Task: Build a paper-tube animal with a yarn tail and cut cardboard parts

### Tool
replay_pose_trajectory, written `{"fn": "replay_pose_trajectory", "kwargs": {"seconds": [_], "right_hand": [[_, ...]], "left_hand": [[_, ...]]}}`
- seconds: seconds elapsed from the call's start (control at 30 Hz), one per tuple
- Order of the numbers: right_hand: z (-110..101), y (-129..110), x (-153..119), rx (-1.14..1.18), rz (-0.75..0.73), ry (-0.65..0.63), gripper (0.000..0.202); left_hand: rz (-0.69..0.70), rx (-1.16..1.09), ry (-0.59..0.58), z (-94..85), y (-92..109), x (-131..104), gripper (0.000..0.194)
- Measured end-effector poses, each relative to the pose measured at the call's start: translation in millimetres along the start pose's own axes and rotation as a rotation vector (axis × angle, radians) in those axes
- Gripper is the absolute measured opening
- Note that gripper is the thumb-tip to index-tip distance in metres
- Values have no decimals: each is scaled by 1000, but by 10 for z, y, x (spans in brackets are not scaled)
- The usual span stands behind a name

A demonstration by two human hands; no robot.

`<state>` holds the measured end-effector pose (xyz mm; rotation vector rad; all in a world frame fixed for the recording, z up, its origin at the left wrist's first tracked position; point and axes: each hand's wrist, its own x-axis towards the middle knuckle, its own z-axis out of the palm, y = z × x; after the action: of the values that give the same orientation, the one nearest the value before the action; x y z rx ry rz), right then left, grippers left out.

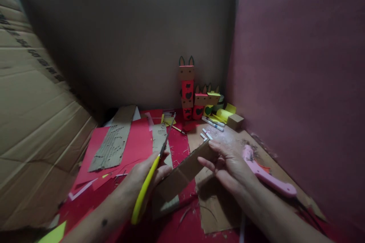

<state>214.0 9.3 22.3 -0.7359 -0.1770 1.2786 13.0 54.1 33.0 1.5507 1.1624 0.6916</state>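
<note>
My left hand [155,172] is closed on a pair of scissors [146,190] with yellow handles, the blades pointing up and away. Its fingers also meet the left end of a folded cardboard strip [182,172]; how firmly they press on it is hard to see. At the strip's upper right end, my right hand [225,163] pinches the cardboard between thumb and fingers. The strip is tilted, held above the red table surface [176,228]. Beneath my right hand lies a flat cardboard piece [219,212].
A pink glue gun [268,178] lies to the right. Behind are decorated red and yellow paper figures [187,89] and white markers [213,123]. Red paper sheets [139,140] and a corrugated cardboard piece [112,146] lie left. A large cardboard panel [37,121] and pink wall [299,83] flank the space.
</note>
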Motion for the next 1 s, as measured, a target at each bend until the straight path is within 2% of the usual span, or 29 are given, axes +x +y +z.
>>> {"fn": "replay_pose_trajectory", "kwargs": {"seconds": [0.1, 0.17, 0.37, 0.57, 0.8, 0.9, 1.0], "right_hand": [[-3, -6, 23, 25, -26, 10, 16], [-7, -6, 30, 31, -39, 15, 15], [-38, 6, 8, -50, -50, -43, 20], [-57, -10, 1, -260, 41, -176, 28], [-82, -9, 15, -344, -2, -272, 13], [-70, 4, 10, -363, -82, -337, 11], [-61, 24, -29, -393, -253, -361, 9]], "left_hand": [[-8, -47, -147, -50, -72, 13, 43], [29, -68, -183, -77, -96, 7, 42], [147, -57, -89, -77, -78, 12, 36], [236, -32, -89, -94, -111, 48, 42], [313, 38, -75, -118, -153, 84, 37], [319, 0, 51, -132, -137, 122, 39], [227, -88, 219, -166, -130, 176, 39]]}}
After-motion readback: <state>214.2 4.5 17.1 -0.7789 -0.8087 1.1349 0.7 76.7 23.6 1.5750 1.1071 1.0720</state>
